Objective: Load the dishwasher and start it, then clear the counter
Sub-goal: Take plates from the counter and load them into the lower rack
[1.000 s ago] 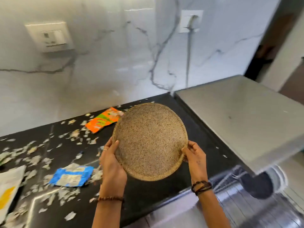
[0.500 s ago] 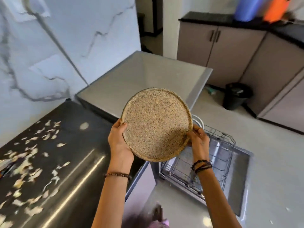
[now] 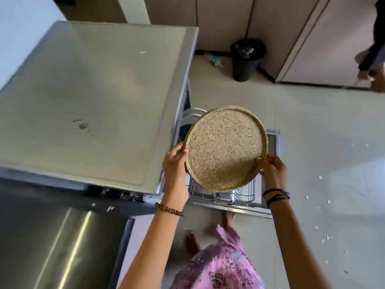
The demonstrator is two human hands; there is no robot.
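Our left hand [image 3: 174,163] grips the plate [image 3: 226,148] at its left rim, fingers curled over the edge, and our right hand [image 3: 271,168] pinches the lower right rim, thumb on the near face. We hold the speckled plate in the air, tilted toward us, above the dishwasher rack [image 3: 223,191].

Most of the rack is hidden behind the plate and our hands; we see only wire tines at its near edge. A pale round shape [image 3: 192,113] peeks out above the plate, too covered to name. The open dishwasher door [image 3: 273,142] shows as a narrow strip on the right. At the upper right, another person [image 3: 373,59] is cut off by the frame and blurred.

A grey dishwasher top [image 3: 89,97] fills the upper left, with a small smudge on it. Below it runs the dark tabletop [image 3: 41,236], shiny, with a few white scraps at its far edge. The floor [image 3: 312,126] is pale, with scattered white bits [image 3: 327,236] at the right. A black bin [image 3: 245,59] stands against the cabinets [image 3: 229,15], well apart from the plate.

The plate's left rim passes just beside the top's edge; on the right the floor lies open.
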